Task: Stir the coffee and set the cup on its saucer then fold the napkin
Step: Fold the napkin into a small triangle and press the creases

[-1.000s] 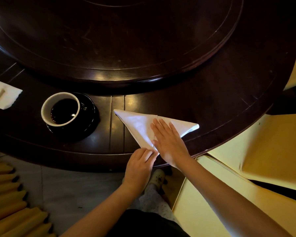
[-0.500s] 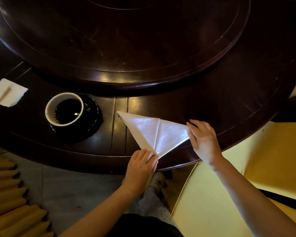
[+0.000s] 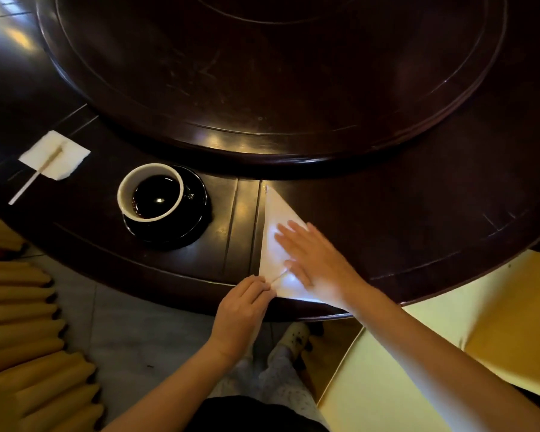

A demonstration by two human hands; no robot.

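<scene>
While my left hand (image 3: 242, 310) pinches the napkin's (image 3: 273, 226) near corner at the table's (image 3: 387, 238) near edge to anchor it, I press my right hand (image 3: 315, 263) flat, fingers straight, likely creasing the fold; cup (image 3: 126, 185) sits on its saucer (image 3: 197, 219).

Right hand (image 3: 315, 263) lying flat, fingers straight, pressing on the triangular white napkin (image 3: 275, 213) near the table (image 3: 387, 198) edge. Left hand (image 3: 243, 310) pinching the napkin's near corner. Cup (image 3: 123, 198) of dark coffee sitting on black saucer (image 3: 197, 210), left of napkin, apart. Stir stick (image 3: 28, 185) resting across small white tissue (image 3: 66, 154), far left.
</scene>
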